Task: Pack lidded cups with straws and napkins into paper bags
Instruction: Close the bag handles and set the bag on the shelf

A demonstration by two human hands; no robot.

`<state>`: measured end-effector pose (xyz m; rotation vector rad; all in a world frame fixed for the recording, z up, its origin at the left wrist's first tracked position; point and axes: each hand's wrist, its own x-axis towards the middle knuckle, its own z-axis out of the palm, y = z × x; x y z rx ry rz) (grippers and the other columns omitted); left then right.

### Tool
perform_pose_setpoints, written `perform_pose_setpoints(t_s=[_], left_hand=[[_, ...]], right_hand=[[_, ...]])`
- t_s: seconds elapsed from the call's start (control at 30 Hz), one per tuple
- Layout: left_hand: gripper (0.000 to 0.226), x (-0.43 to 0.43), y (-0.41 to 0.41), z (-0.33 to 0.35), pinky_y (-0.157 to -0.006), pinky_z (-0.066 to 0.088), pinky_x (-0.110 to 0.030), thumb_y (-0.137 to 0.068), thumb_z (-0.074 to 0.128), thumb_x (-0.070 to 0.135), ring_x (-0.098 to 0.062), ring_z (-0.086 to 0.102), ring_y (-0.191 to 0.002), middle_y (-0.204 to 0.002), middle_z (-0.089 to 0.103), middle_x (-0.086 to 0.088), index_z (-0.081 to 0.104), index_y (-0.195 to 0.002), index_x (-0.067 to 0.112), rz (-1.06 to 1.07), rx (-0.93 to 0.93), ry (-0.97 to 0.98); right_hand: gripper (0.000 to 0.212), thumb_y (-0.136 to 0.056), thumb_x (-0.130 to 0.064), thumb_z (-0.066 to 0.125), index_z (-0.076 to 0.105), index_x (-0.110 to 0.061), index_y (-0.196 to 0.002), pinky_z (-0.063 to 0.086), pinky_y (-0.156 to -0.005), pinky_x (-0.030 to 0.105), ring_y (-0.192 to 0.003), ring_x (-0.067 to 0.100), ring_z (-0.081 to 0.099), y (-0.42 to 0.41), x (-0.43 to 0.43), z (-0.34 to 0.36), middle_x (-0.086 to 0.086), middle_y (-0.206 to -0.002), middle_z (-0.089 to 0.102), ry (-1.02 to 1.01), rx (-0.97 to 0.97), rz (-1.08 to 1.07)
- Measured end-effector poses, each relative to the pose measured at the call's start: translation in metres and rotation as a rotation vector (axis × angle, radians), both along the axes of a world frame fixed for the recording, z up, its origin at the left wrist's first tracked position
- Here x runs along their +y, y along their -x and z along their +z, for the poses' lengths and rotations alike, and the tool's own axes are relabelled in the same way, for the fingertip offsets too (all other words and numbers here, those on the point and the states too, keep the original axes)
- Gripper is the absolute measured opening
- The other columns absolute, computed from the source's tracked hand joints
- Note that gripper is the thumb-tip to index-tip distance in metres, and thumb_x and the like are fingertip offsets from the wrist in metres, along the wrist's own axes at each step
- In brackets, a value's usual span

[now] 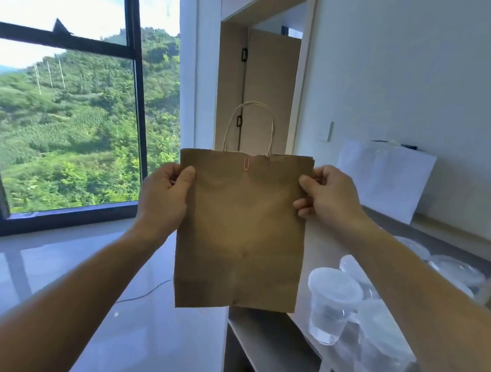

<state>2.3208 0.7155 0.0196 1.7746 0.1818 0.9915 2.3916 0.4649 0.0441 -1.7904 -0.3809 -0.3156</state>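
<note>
Two hands hold a flat brown paper bag upright in the air, in front of a doorway and just left of a pale counter. The left hand pinches the bag's left edge near the top, thumb on the near face and fingers curled behind it. The right hand pinches the right edge at about the same height, its fingers curled close together round the paper. The bag's twine handle stands up above the top edge, where a pink paper clip sits at the middle. Three clear lidded cups stand close together on the counter, below and to the right of the bag. Behind them lie more clear plastic pieces, too blurred to tell apart. A white bag leans against the wall at the back of the counter. A large window on the left shows a green hillside.
</note>
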Motion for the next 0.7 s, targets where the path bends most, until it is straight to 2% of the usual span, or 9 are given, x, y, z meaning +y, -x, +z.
perform_pose_setpoints(t_s=[0.13,0.17,0.23,0.27,0.3,0.43,0.53,0.6,0.7], left_hand=[[0.023,0.009,-0.057,0.019,-0.072,0.052,-0.044,-0.096,0.059,0.033,-0.027,0.062,-0.076,-0.085,0.069,-0.010,0.068,-0.087,0.014,0.025,-0.008,-0.050],[0.024,0.011,-0.072,0.021,-0.069,0.052,-0.039,-0.096,0.059,0.033,-0.024,0.063,-0.076,-0.087,0.070,-0.010,0.068,-0.088,0.012,0.025,-0.006,-0.065],[0.021,0.017,-0.098,0.023,-0.053,0.048,-0.017,-0.095,0.060,0.032,-0.009,0.062,-0.066,-0.084,0.070,-0.006,0.068,-0.084,0.016,0.017,0.001,-0.095],[0.020,0.019,-0.111,0.023,-0.047,0.043,-0.011,-0.095,0.061,0.031,-0.005,0.060,-0.061,-0.081,0.070,-0.003,0.067,-0.080,0.019,0.013,0.011,-0.109],[0.021,0.021,-0.125,0.023,-0.048,0.041,-0.010,-0.095,0.061,0.031,-0.006,0.060,-0.061,-0.080,0.070,-0.003,0.066,-0.078,0.021,0.008,0.027,-0.127],[0.028,0.031,-0.185,0.021,-0.067,0.050,-0.035,-0.095,0.061,0.031,-0.028,0.066,-0.076,-0.080,0.071,-0.013,0.070,-0.082,0.008,-0.042,0.068,-0.187],[0.034,0.037,-0.234,0.013,-0.070,0.053,-0.043,-0.094,0.062,0.033,-0.031,0.066,-0.074,-0.076,0.070,-0.014,0.070,-0.079,0.004,-0.097,0.082,-0.257],[0.035,0.043,-0.266,0.006,-0.065,0.051,-0.034,-0.093,0.062,0.034,-0.025,0.064,-0.067,-0.067,0.069,-0.009,0.069,-0.072,0.007,-0.139,0.094,-0.299],[0.035,0.044,-0.308,-0.001,-0.051,0.041,-0.017,-0.093,0.062,0.034,-0.013,0.061,-0.058,-0.058,0.065,0.003,0.067,-0.064,0.015,-0.198,0.118,-0.344]], right_hand=[[0.005,-0.101,-0.020,0.055,0.057,-0.016,-0.102,0.057,-0.053,0.022,-0.054,0.013,0.067,-0.072,0.014,0.022,0.007,-0.083,0.070,-0.021,0.033,0.013],[0.006,-0.101,-0.020,0.055,0.057,-0.015,-0.103,0.057,-0.052,0.022,-0.054,0.012,0.068,-0.089,0.017,0.025,0.007,-0.085,0.070,-0.028,0.043,0.007],[0.007,-0.101,-0.019,0.055,0.056,-0.014,-0.105,0.057,-0.052,0.023,-0.053,0.013,0.068,-0.123,0.023,0.029,0.007,-0.086,0.068,-0.024,0.053,-0.003],[0.006,-0.101,-0.019,0.054,0.055,-0.014,-0.105,0.058,-0.055,0.025,-0.055,0.014,0.068,-0.141,0.026,0.030,0.007,-0.087,0.068,-0.012,0.057,-0.006],[0.005,-0.101,-0.018,0.054,0.055,-0.014,-0.103,0.059,-0.058,0.028,-0.056,0.015,0.069,-0.159,0.029,0.030,0.007,-0.087,0.067,0.003,0.064,-0.010],[0.007,-0.102,-0.016,0.052,0.053,-0.014,-0.095,0.061,-0.066,0.037,-0.065,0.022,0.070,-0.230,0.039,0.026,0.009,-0.088,0.064,0.054,0.103,-0.043],[0.006,-0.103,-0.016,0.050,0.052,-0.011,-0.104,0.061,-0.073,0.042,-0.070,0.026,0.069,-0.278,0.044,0.018,0.012,-0.091,0.063,0.092,0.144,-0.109],[0.007,-0.103,-0.016,0.048,0.051,-0.010,-0.107,0.061,-0.070,0.040,-0.069,0.025,0.068,-0.307,0.048,0.011,0.012,-0.092,0.062,0.112,0.152,-0.169],[0.008,-0.104,-0.016,0.045,0.051,-0.010,-0.104,0.059,-0.064,0.036,-0.066,0.023,0.065,-0.340,0.051,0.006,0.012,-0.095,0.061,0.117,0.145,-0.248]])
